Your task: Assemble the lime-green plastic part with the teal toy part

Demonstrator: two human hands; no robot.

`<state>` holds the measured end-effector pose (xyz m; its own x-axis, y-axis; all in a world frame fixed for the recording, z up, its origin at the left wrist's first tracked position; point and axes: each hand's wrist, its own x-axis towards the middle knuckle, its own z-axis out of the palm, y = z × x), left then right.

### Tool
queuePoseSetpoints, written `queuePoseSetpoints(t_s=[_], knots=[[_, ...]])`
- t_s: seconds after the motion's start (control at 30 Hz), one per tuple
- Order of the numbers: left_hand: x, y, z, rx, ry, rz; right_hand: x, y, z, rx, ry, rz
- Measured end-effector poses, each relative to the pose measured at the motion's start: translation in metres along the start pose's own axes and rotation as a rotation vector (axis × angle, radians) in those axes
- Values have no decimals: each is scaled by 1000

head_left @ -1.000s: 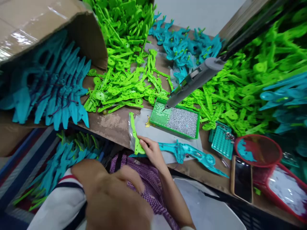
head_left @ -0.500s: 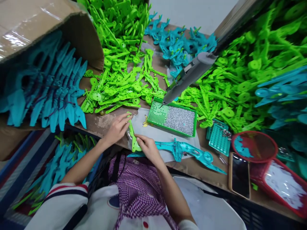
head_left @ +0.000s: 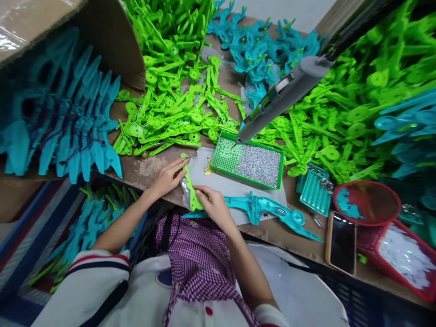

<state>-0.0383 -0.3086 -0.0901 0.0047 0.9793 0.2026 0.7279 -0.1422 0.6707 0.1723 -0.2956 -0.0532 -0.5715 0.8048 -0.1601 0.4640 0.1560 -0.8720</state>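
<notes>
A bright green plastic piece (head_left: pixel 191 187) lies lengthwise at the table's front edge, over the end of a long blue plastic part (head_left: pixel 254 206). My left hand (head_left: pixel 167 178) has its fingers closed on the upper end of the green piece. My right hand (head_left: pixel 215 205) pinches the lower part of the same piece from the right, its wrist over the blue part. Behind my hands sits a green tray (head_left: pixel 223 173) of small silver pieces, with the tip of a grey electric screwdriver (head_left: pixel 275 106) hanging over its left side.
Heaps of green parts (head_left: pixel 170 113) and blue parts (head_left: pixel 252 50) cover the back. A cardboard box (head_left: pixel 131 50) of blue parts stands left. To the right are teal trays (head_left: pixel 315 193), a red bowl (head_left: pixel 371 200), a phone (head_left: pixel 341 243) and a red basket (head_left: pixel 422 254).
The view has shifted slightly. Both hands stay on the green piece in nearly the same places, and no object has clearly moved.
</notes>
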Motion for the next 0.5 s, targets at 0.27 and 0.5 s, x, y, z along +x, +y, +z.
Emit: queuePoseSetpoints(t_s=[0.27,0.5], knots=[[0,-3,1,13,6,2,3,0,1,-124,-19,-34],[0,-2,5,57,-3,25,-46,17,9,-455,116,-377]])
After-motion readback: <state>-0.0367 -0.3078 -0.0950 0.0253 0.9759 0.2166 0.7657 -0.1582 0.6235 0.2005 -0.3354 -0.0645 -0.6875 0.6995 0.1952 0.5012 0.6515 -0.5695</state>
